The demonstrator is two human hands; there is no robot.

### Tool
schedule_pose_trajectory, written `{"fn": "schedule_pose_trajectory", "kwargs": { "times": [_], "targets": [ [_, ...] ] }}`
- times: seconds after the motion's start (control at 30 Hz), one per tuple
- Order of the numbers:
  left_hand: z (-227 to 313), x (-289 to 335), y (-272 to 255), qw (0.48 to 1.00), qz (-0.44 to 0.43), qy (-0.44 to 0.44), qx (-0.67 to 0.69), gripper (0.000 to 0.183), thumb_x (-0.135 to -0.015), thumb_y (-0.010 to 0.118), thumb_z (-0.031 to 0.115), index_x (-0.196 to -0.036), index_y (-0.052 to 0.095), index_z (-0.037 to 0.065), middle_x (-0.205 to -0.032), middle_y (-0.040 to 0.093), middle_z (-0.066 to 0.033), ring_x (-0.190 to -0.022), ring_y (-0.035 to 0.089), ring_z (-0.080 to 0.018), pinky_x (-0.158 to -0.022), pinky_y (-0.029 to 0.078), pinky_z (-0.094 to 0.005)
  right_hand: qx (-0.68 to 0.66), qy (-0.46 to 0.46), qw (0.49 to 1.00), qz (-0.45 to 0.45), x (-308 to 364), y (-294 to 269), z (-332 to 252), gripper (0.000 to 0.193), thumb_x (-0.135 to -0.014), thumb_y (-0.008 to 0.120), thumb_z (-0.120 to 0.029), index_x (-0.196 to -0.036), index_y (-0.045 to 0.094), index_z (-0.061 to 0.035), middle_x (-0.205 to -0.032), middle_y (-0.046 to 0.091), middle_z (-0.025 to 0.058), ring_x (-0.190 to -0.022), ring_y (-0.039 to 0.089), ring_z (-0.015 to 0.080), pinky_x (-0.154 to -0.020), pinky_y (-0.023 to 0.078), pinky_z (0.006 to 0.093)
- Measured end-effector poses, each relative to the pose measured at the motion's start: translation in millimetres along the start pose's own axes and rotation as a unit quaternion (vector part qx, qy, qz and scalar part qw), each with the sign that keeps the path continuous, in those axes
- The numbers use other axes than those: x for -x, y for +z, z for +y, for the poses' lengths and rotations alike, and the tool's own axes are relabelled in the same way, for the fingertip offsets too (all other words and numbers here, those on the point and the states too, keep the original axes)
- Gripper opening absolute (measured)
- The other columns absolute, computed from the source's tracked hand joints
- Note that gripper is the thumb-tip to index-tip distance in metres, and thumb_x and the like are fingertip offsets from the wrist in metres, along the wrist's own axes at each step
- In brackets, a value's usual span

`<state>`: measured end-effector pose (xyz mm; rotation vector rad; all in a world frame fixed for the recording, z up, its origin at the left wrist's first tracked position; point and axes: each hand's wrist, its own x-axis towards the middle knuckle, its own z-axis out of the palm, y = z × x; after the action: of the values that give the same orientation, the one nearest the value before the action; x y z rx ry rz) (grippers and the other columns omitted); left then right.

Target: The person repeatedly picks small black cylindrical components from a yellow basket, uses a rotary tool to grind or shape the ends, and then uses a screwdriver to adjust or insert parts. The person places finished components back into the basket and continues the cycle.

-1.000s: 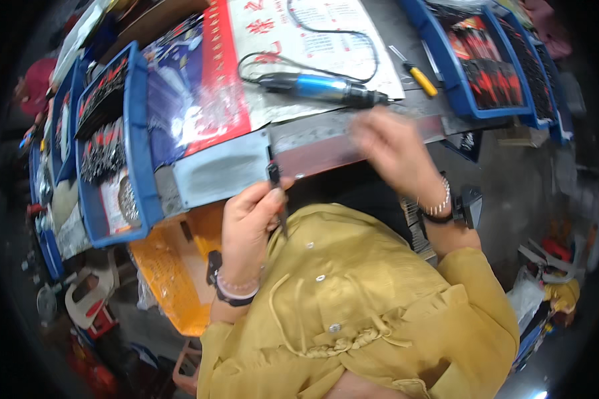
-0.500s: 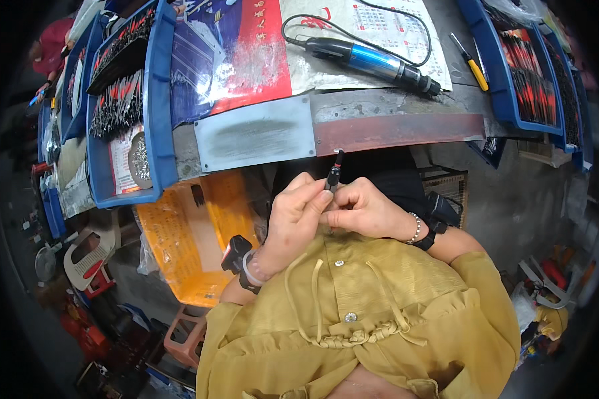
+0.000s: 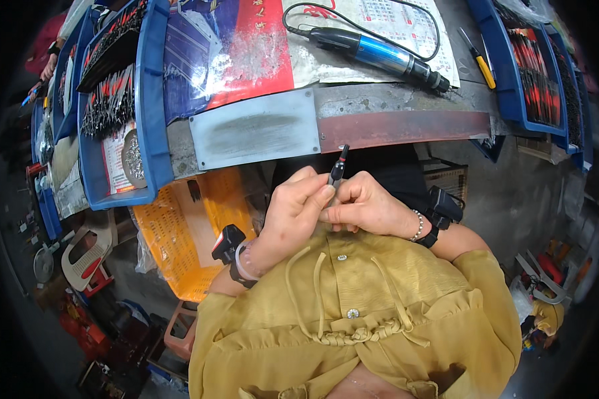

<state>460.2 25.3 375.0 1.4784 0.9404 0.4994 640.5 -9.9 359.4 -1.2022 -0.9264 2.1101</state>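
In front of my chest, below the bench edge, both hands meet around a slim black piece (image 3: 338,171) with a red band and a small pale tip pointing up and away. My left hand (image 3: 298,205) pinches it between thumb and forefinger. Close against it, my right hand (image 3: 367,205) has its fingers curled in and its thumb pressed toward the piece's lower part. Fingers cover that lower end, so its full shape does not show.
A blue and black corded power screwdriver (image 3: 386,55) lies on the bench beside a yellow-handled screwdriver (image 3: 484,68). Blue bins (image 3: 154,113) at the left and right hold many thin red-and-black pieces. Under the bench stands an orange crate (image 3: 170,246); a grey plate (image 3: 256,130) lines the bench edge.
The slim black piece leans slightly more to the right. Both hands keep their grip almost unchanged, while the whole view has shifted a little.
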Motion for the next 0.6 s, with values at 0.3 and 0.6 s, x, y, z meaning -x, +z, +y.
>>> {"fn": "schedule_pose_trajectory", "kwargs": {
  "times": [0.3,0.6],
  "targets": [
    [2,-9,-6,1.000,-0.009,0.005,-0.008,0.013,-0.095,0.057,0.005,-0.100,0.062,-0.006,-0.076,0.044,-0.0050,-0.070,0.042,-0.0136,-0.063,0.037,-0.0268,-0.030,0.002,1.000,0.001,-5,-5,0,0.025,-0.088,0.070,-0.012,-0.068,0.064,0.0026,-0.063,0.065,0.0058,-0.052,0.058,0.0078,-0.048,0.045,0.0227],
    [1,-7,-13,0.999,-0.041,0.006,-0.021,0.012,-0.096,0.056,0.006,-0.099,0.063,-0.003,-0.075,0.043,-0.0061,-0.069,0.042,-0.0162,-0.062,0.037,-0.0283,-0.011,0.017,1.000,-0.011,-4,-5,-1,0.025,-0.087,0.071,-0.011,-0.067,0.063,0.0021,-0.064,0.065,0.0068,-0.053,0.060,0.0090,-0.048,0.046,0.0223]
  ]
}}
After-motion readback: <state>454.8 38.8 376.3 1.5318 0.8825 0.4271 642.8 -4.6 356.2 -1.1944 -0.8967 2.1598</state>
